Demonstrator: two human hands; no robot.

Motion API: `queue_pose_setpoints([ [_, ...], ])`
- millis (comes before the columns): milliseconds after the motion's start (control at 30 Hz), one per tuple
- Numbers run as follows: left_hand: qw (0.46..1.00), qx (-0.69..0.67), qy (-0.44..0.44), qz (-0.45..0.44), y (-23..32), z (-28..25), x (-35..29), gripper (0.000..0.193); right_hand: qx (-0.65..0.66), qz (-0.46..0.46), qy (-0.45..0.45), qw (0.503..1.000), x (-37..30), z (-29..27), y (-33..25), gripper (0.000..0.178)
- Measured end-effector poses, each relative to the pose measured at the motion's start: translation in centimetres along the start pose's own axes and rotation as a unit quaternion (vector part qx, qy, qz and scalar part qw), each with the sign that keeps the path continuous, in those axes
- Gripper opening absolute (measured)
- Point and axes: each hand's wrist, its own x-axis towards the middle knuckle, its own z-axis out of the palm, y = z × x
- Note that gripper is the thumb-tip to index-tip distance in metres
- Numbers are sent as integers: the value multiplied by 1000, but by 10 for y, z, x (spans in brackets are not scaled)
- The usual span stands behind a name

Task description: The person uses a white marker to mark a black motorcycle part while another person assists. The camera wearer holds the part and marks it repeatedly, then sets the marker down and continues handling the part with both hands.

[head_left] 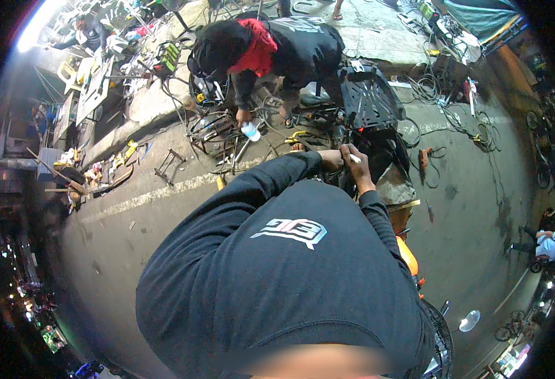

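Observation:
My right hand (357,165) is closed, with a small thin white stick (356,159) between its fingers. Beside it, almost touching, my left hand (332,160) reaches to the dark motorcycle parts; its fingertips are hidden. Both hands are in front of my chest. Just beyond them stands a black slotted plastic panel (371,96), and a small red light (361,130) glows below it. Dark bodywork (388,151) lies right of my right hand. Across from me, a bent-over person in black with a red cloth holds a white and pale blue bottle (251,131).
Tangled cables (473,129) lie on the road at the right, near an orange-brown tool (424,165). A small metal stand (170,165) and yellow tools (130,150) are at the left. Behind runs a raised kerb (145,123). A round mirror (469,321) sticks out at lower right.

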Motion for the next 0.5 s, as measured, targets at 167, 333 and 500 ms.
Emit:
queue_pose_setpoints([
  [167, 997, -17, 26, 72, -38, 24, 23, 16, 61, 73, -41, 995, -2, 6, 19, 22],
  [333, 991, 4, 47, 126, -76, 33, 24, 42, 48, -43, -39, 997, -3, -1, 26, 19],
  [500, 967, -159, 83, 179, -68, 20, 10, 43, -114, -138, -42, 983, -4, -10, 5, 17],
])
